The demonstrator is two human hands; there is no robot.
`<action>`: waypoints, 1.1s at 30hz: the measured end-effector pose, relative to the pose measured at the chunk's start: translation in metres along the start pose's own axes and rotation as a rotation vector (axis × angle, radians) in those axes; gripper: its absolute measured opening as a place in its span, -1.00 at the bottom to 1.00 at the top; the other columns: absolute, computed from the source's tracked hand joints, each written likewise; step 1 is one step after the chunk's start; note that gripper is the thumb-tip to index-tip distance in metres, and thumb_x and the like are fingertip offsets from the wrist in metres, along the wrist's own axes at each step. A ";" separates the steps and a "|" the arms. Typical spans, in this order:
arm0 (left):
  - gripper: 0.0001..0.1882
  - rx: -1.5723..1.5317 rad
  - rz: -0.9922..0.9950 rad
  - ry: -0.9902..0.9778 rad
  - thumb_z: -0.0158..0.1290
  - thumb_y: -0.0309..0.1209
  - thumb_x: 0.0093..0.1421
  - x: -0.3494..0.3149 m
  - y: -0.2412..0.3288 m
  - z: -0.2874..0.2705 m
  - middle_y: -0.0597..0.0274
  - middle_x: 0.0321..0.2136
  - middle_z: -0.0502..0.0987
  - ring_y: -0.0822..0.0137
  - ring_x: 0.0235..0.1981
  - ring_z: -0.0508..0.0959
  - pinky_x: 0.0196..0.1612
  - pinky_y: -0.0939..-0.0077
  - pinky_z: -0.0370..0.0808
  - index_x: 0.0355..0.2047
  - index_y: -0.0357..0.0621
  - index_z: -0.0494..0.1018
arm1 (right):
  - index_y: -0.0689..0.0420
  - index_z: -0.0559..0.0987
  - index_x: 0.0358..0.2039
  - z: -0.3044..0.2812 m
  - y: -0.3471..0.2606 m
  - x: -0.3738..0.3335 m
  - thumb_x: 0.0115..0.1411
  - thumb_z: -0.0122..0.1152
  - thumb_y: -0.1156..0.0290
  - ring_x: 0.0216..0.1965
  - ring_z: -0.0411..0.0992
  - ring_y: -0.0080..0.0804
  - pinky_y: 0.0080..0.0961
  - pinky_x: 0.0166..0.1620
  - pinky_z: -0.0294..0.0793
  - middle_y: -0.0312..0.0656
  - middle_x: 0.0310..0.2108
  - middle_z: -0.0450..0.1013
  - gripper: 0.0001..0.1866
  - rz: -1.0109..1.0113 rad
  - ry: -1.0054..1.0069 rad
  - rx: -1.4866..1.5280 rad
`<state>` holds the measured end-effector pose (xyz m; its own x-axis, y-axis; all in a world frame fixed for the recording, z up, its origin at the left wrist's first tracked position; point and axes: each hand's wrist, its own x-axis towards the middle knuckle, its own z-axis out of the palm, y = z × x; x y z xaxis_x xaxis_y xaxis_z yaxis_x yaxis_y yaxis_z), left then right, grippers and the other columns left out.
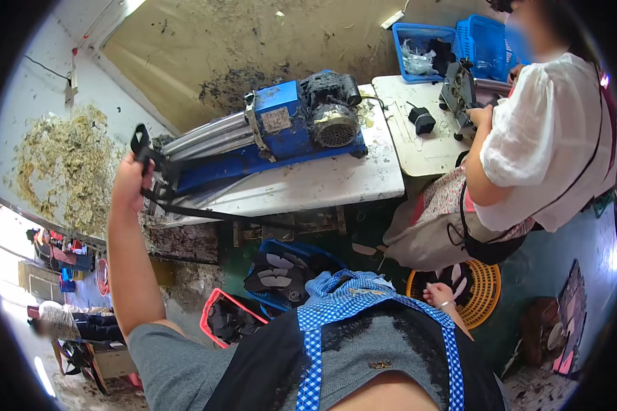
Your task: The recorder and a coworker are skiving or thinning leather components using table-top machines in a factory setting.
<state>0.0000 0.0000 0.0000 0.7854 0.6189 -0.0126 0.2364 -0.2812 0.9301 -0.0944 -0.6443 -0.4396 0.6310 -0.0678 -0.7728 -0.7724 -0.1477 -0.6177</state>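
Note:
My left hand (129,181) is raised at the left end of a blue machine (277,109) with long metal rollers. Its fingers are closed around a black strap-like piece (140,142), which loops up above the hand. A dark band (212,214) runs from below that hand along the front of the white table. Low on the right, my right hand (437,294) is over a yellow basket (487,296) with dark and pale flat pieces in it. Its fingers are curled, and whether anything is between them is too small to make out.
Fluffy scraps (72,171) pile up left of the machine. Below the table sit a blue crate (332,257) of dark pieces and a red basket (209,312). At right, a co-worker (538,137) handles a small device. Blue baskets (425,29) stand behind.

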 end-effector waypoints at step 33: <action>-0.63 0.508 0.682 -0.162 0.04 -0.45 0.16 0.331 -0.081 0.201 0.02 -0.17 0.46 0.23 -0.12 0.47 -0.04 0.42 0.37 -0.03 -0.27 0.31 | 0.17 0.46 -0.23 0.046 -0.417 0.265 -0.11 0.35 0.04 -0.25 0.46 -0.30 -0.43 -0.19 0.43 -0.11 -0.30 0.48 -0.45 -0.235 0.867 -0.033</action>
<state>0.3553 0.0801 -0.1532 0.9116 0.0941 0.4001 -0.1195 -0.8707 0.4771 0.3919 -0.5555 -0.3934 0.6158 -0.7511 -0.2379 -0.6224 -0.2786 -0.7314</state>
